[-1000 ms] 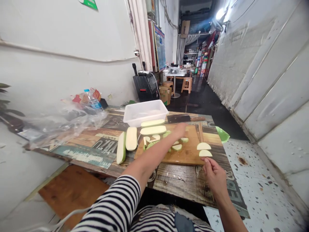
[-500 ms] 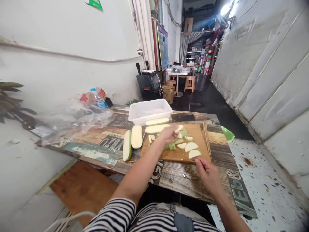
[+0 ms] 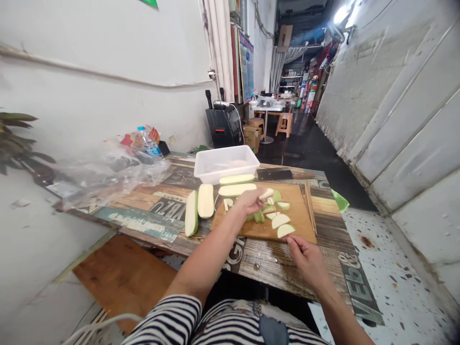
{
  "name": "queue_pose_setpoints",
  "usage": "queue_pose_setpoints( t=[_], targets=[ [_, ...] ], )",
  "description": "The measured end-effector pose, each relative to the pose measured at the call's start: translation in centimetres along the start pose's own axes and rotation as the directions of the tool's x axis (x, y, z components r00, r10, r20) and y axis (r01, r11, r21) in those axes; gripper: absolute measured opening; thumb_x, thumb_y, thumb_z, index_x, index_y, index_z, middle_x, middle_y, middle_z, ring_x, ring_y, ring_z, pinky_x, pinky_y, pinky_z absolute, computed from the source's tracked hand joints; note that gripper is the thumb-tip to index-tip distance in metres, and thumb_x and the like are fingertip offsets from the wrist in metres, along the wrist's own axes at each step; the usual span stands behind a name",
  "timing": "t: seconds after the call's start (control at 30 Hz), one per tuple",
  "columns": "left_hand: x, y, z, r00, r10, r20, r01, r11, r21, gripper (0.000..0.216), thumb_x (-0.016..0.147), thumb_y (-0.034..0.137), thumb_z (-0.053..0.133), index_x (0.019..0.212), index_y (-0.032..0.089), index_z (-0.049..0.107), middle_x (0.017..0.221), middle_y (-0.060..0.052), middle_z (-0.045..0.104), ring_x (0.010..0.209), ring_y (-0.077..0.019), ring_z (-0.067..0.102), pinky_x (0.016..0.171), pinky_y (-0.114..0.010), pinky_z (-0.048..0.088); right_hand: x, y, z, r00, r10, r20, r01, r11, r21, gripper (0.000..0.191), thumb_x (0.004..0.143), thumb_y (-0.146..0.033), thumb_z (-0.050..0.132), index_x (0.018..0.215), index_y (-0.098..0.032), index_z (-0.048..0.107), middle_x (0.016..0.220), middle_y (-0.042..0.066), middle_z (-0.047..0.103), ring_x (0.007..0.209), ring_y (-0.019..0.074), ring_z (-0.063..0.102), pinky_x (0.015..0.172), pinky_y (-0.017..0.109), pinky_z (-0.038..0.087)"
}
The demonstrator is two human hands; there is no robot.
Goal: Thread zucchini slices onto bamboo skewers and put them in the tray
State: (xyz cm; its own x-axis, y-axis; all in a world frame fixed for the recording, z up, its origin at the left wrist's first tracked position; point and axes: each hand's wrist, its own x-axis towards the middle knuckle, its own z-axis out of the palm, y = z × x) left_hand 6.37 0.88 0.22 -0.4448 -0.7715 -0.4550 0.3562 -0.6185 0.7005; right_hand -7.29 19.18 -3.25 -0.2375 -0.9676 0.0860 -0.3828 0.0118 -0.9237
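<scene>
My left hand (image 3: 252,201) is closed on a pale zucchini slice (image 3: 266,193) above the cutting board (image 3: 300,206). A thin wooden skewer (image 3: 274,207) runs from that slice toward my right hand (image 3: 304,251), which pinches its near end. Half-round zucchini slices (image 3: 285,231) are threaded along it, close to my right fingertips. More cut zucchini pieces (image 3: 259,215) lie on the board below my left hand, which partly hides them. Several bare skewers (image 3: 309,206) lie along the board's right edge.
Zucchini halves (image 3: 205,201) lie left of the board and behind it. A white plastic tub (image 3: 226,162) stands at the back, beside a dark-bladed cleaver (image 3: 275,174). Crumpled plastic bags (image 3: 118,172) and a water bottle (image 3: 151,143) sit at the table's left.
The threaded slices and my right hand have shifted slightly left, closer to my left hand. The skewer now shows between the slices. The whole view has turned a little.
</scene>
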Motion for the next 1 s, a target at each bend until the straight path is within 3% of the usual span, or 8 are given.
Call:
queue_pose_setpoints(
  t=[0.23, 0.6, 0.87, 1.0],
  targets=[
    [-0.4, 0.0, 0.4, 0.999, 0.026, -0.039, -0.025, 1.0, 0.015, 0.014, 0.086, 0.008, 0.056, 0.072, 0.008, 0.058, 0.07, -0.011, 0.067, 0.041, -0.0027, 0.042, 0.035, -0.011, 0.028, -0.1, -0.1, 0.0, 1.0, 0.011, 0.022, -0.012, 1.0, 0.025, 0.049, 0.083, -0.055, 0.049, 0.086, -0.012, 0.072, 0.052, -0.002, 0.047, 0.049, 0.013, 0.04, 0.049, 0.024, 0.034],
    [0.0, -0.5, 0.1, 0.997, 0.064, -0.036, -0.063, 0.998, 0.031, 0.011, 0.078, 0.007, 0.064, 0.07, 0.01, 0.058, 0.064, -0.004, 0.061, 0.042, -0.0034, 0.045, 0.037, -0.013, 0.029, 0.0, 0.5, 0.1, 0.999, 0.034, 0.028, -0.035, 0.998, 0.047, 0.049, 0.081, -0.058, 0.051, 0.085, -0.013, 0.071, 0.052, -0.002, 0.045, 0.049, 0.0129, 0.039, 0.047, 0.024, 0.032],
    [0.2, -1.2, 0.1, 0.99, 0.132, -0.049, -0.129, 0.99, 0.055, 0.01, 0.077, 0.007, 0.066, 0.07, 0.008, 0.059, 0.064, -0.003, 0.059, 0.042, -0.0022, 0.046, 0.036, -0.011, 0.029, 0.3, 0.4, 0.2, 0.983, 0.145, 0.113, -0.168, 0.959, 0.228, 0.05, 0.076, -0.061, 0.056, 0.085, -0.013, 0.066, 0.049, -0.007, 0.034, 0.045, 0.0093, 0.029, 0.043, 0.022, 0.021],
    [0.1, -1.6, 0.3, 0.988, 0.135, -0.068, -0.13, 0.988, 0.082, 0.012, 0.074, 0.01, 0.071, 0.071, 0.009, 0.059, 0.063, -0.003, 0.059, 0.041, -0.0017, 0.045, 0.035, -0.011, 0.027, 0.3, -0.2, 0.4, 0.951, 0.258, 0.173, -0.304, 0.888, 0.346, 0.052, 0.071, -0.063, 0.06, 0.087, -0.014, 0.062, 0.047, -0.009, 0.031, 0.039, 0.0065, 0.022, 0.038, 0.021, 0.015]
  ],
)
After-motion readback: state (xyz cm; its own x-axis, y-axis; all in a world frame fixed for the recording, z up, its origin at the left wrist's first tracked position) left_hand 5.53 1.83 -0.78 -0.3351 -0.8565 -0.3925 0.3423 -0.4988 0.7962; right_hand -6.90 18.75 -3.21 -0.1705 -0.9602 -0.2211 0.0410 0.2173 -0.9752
